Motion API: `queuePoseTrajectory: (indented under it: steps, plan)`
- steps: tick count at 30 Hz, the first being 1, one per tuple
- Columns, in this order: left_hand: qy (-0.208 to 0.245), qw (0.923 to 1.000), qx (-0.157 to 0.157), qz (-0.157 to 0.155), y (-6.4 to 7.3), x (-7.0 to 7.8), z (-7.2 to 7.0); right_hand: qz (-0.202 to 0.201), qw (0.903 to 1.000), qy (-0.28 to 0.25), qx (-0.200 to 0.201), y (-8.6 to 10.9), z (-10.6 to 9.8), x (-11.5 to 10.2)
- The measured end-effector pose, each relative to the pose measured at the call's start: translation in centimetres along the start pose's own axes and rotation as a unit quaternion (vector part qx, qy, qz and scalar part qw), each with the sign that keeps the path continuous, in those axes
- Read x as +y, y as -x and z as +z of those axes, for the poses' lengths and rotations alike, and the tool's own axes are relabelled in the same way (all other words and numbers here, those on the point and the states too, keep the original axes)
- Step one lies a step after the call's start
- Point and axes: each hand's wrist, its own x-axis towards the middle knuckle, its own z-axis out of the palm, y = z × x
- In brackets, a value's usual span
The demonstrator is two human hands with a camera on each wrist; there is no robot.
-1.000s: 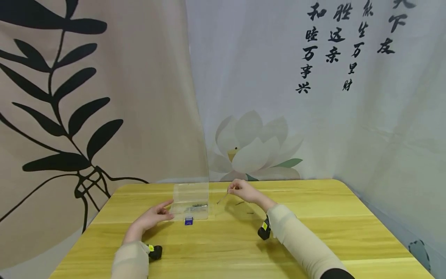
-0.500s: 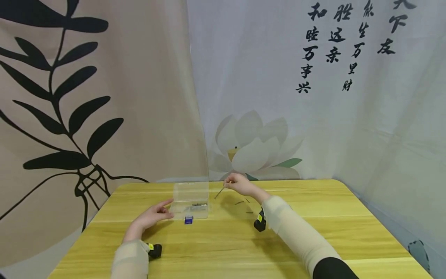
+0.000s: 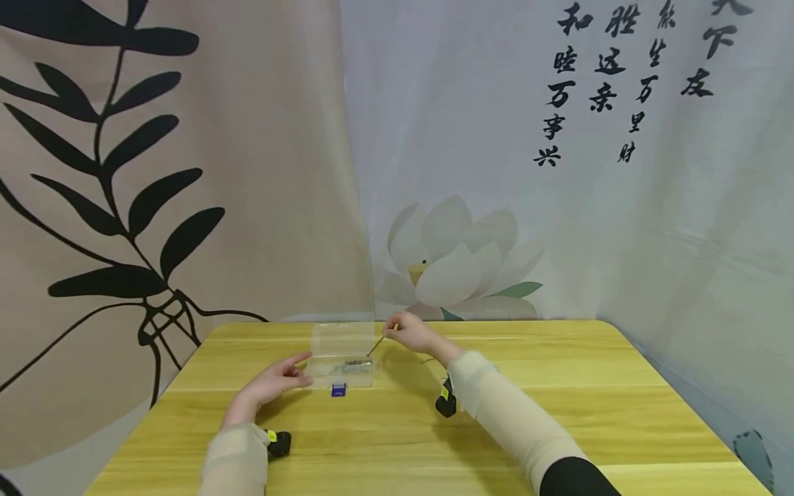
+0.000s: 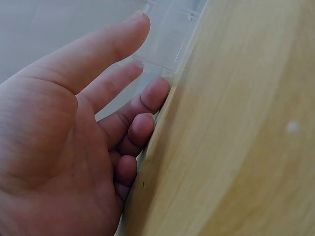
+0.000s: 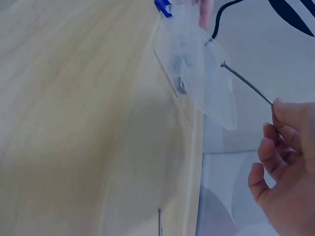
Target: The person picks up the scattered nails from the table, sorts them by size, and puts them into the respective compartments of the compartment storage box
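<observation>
My right hand (image 3: pixel 414 332) pinches a long metal nail (image 5: pixel 248 86) between thumb and fingertips, its head end pointing away from the hand. In the head view the nail's far end is at the right side of an opened clear plastic box (image 3: pixel 342 337). Small dark metal pieces (image 3: pixel 358 363) lie inside the box, towards its right. A blue latch (image 3: pixel 338 390) sits on the front edge. My left hand (image 3: pixel 273 383) rests at the box's left side, thumb and forefinger extended by its edge, the other fingers loosely bent in the left wrist view.
A loose nail (image 5: pixel 159 223) lies on the wooden table (image 3: pixel 372 441); in the head view, one dark piece (image 3: pixel 427 360) shows beside the right wrist. A printed cloth (image 3: pixel 279 172) hangs behind the table's far edge. Black cameras are strapped to both wrists.
My right hand has moved left with the nail, from right of the box to its right side. The left hand and the box have stayed in place.
</observation>
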Motion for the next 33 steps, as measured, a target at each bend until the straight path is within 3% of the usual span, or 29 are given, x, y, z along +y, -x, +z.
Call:
queuePoseTrajectory:
  steps: [9,24,33]
  plan:
    - [0.0,1.0,0.005,-0.002,0.3,0.1,0.4,-0.013,0.9987,0.045,0.019,-1.0,2.4,-0.7]
    - [0.012,0.9998,0.012,0.0,0.1,0.0,0.1,0.001,0.9979,0.063,0.015,-2.1,4.3,-1.8]
    - [-0.004,0.9999,0.009,-0.006,0.1,-0.1,0.1,-0.001,0.9959,0.089,0.01,-2.2,5.3,-2.1]
